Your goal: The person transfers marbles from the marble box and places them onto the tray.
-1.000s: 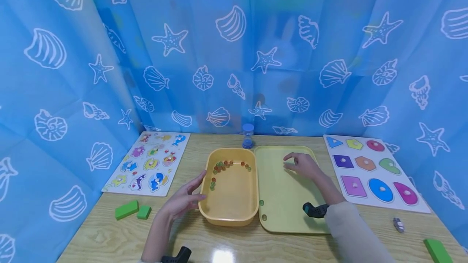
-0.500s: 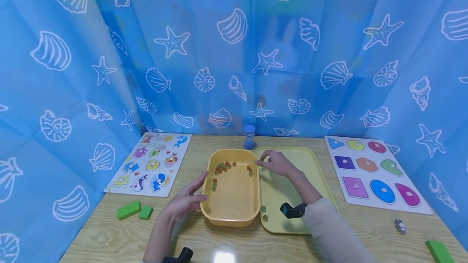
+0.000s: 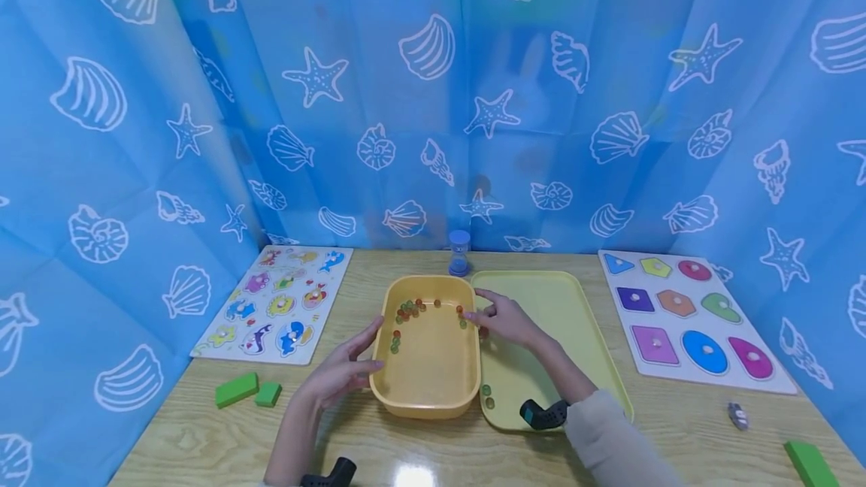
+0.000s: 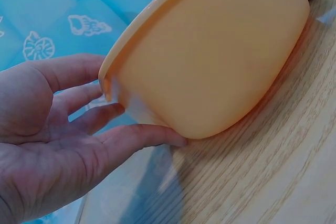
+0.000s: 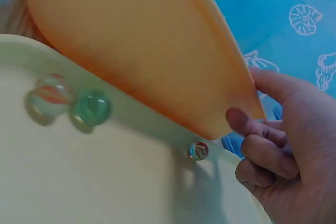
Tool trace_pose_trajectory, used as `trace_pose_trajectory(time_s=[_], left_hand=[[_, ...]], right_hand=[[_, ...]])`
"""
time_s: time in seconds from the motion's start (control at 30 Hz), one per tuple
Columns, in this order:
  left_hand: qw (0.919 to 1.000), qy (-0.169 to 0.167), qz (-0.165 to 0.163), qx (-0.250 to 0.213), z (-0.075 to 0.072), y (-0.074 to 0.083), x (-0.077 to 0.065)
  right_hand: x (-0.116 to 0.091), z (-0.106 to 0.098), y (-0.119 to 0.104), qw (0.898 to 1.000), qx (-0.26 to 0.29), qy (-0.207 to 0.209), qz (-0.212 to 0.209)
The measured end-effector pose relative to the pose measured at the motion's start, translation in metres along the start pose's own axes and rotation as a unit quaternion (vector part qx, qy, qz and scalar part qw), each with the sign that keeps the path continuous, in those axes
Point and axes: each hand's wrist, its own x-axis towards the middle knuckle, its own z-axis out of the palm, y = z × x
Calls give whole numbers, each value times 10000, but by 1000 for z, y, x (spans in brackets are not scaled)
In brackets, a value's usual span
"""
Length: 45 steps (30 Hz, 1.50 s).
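A deep orange plastic basin (image 3: 433,374) stands in the middle of the table, with several red and green glass marbles (image 3: 409,310) in its far part. My left hand (image 3: 345,370) rests against its left side; the fingers meet the rim and the thumb lies low along the outer wall (image 4: 210,61). At the right rim, my right hand (image 3: 510,322) pinches the edge, one fingertip on the outer wall (image 5: 142,40). A pale yellow tray (image 3: 555,374) adjoins the basin. On it, a swirled marble (image 5: 198,151) lies near my right hand, beside a green marble (image 5: 93,107) and a red-streaked marble (image 5: 51,95) farther off.
Behind the basin stands a blue sand timer (image 3: 459,252). An animal puzzle board (image 3: 274,303) is at left, a shape puzzle board (image 3: 693,314) at right. Green blocks (image 3: 237,391) and a small grey figure (image 3: 738,416) lie nearer. A blue curtain (image 3: 433,96) closes the back.
My right hand has moved left from over the tray to the basin's right rim. A reddish marble now shows on the tray by the basin wall. My left hand has stayed put.
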Motion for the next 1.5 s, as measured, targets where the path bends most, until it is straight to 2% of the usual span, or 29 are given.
trace_pose_trajectory(time_s=[0.17,0.3,0.47,0.67,0.77,1.07,1.23,1.33,1.4,1.5], left_hand=[[10000,5,-12,11,0,-1,-1],[10000,27,-29,14,-1,-1,-2],[10000,-2,25,-77,-2,-2,-4],[9999,47,110,-93,-1,-5,-4],[9999,18,59,-101,1,-6,-2],[9980,-319,-65,-535,3,-8,-1],[9975,-298,16,-635,2,-8,-1],[9973,-330,43,-659,2,-7,-1],[9973,-337,44,-654,3,-3,-3],[9972,-250,75,-698,3,-3,-5]], right_hand=[[-8,7,-3,9962,863,-108,-20],[-15,9,-17,9852,1707,-109,70],[-21,10,-30,9723,2334,-27,138],[-16,15,-15,9542,2989,81,51],[-13,19,-7,9502,3110,191,-31],[-10,18,-5,9508,3074,341,-162],[-7,14,-7,9599,2797,216,2],[-6,11,-10,9762,2158,217,-52],[-9,7,-17,9875,1550,238,-141],[-8,1,-25,9974,515,353,-347]])
